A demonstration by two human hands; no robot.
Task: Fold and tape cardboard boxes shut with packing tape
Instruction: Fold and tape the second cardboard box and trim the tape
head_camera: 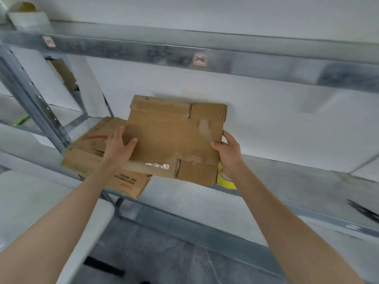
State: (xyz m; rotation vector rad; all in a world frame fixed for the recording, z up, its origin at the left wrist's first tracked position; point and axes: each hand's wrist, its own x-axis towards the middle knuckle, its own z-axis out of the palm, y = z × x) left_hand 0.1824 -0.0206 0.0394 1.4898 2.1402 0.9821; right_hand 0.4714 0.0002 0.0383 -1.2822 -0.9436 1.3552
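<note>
The left edge of a flattened box [174, 138] is pinched at mid-frame: the thumb of the left hand [119, 147] is laid on the front face, while the fingers [118, 133] are held close together along and seemingly behind that edge. The right edge is gripped by the right hand [228, 151], with the thumb pressed on the front and the fingers [227, 134] curled round the rim. The board is held tilted up towards the camera, its lower edge just over the metal shelf [287, 181], and its flaps are seen lying flat in plane with the panels.

A second flattened box [90, 154] is seen lying on the shelf just left of centre, partly covered by the held one. A yellow object [224, 180] is partly hidden under the right wrist; whether it is tape cannot be told. A pale roll [26, 19] rests on the upper shelf at the upper left, and a dark tool [361, 210] lies at the right edge.

The task is judged to be at its very start: nothing is opened out, no flap is folded, no tape is applied. Opening, folding and taping are all left to be done
</note>
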